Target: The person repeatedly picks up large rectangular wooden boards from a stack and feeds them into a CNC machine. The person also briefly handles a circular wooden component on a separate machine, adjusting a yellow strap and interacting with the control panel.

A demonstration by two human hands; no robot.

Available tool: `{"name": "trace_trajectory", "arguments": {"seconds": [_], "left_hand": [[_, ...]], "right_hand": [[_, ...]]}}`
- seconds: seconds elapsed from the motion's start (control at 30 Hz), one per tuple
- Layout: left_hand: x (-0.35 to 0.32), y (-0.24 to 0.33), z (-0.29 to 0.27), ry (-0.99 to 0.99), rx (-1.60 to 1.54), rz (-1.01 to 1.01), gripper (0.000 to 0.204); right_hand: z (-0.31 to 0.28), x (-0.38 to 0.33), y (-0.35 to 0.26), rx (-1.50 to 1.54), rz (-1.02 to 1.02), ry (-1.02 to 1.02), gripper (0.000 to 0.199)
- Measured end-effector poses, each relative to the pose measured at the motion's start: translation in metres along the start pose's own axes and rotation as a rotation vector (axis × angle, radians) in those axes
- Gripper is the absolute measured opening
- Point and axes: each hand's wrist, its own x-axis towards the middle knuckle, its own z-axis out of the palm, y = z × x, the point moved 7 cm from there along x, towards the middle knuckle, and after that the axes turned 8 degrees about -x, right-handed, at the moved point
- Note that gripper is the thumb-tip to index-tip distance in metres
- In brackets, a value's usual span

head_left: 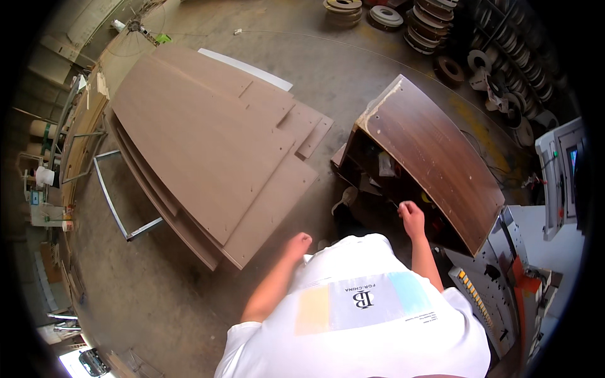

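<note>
I see my right hand (411,211) raised in front of my chest, forearm coming up bare from the white T-shirt (365,315), the fingers pinched together on something thin and small at the open front of the dark wooden cabinet (435,154); what it pinches is too small for me to name. My left hand (300,242) hangs lower, elbow bent, fingers curled into a loose fist with nothing in it, just short of the near corner of the stack of brown boards (208,151)

The cabinet stands on the concrete floor (170,296), its dark walnut-coloured top slanting away from me, one far corner chipped pale. Its open side faces my right hand and shows cluttered shelves inside, contents too dim for me to tell apart

Left of the cabinet lie the brown boards, large flat panels overlapping in layers, with small drilled holes. Beyond the cabinet, rolls of edge banding (428,19) are heaped. Right of the cabinet stands a grey machine (504,283) with an orange part
</note>
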Motion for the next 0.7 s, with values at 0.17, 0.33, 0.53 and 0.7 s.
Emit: {"name": "trace_trajectory", "arguments": {"seconds": [0.17,0.33,0.53,0.7], "left_hand": [[0.052,0.138,-0.030,0.096,0.206,0.149,0.027],[0.152,0.223,-0.022,0.091,0.655,0.580,0.030],[0.251,0.225,0.006,-0.547,1.418,0.260,0.050],[0.286,0.218,0.014,-0.763,1.414,0.129,0.063]], "right_hand": [[0.009,0.136,-0.086,-0.014,-0.148,-0.009,0.022],[0.039,0.234,-0.111,-0.004,0.065,-0.246,0.033],[0.039,0.261,-0.102,-0.058,0.347,-0.456,0.042],[0.040,0.260,-0.099,-0.007,0.406,-0.424,0.042]]}}
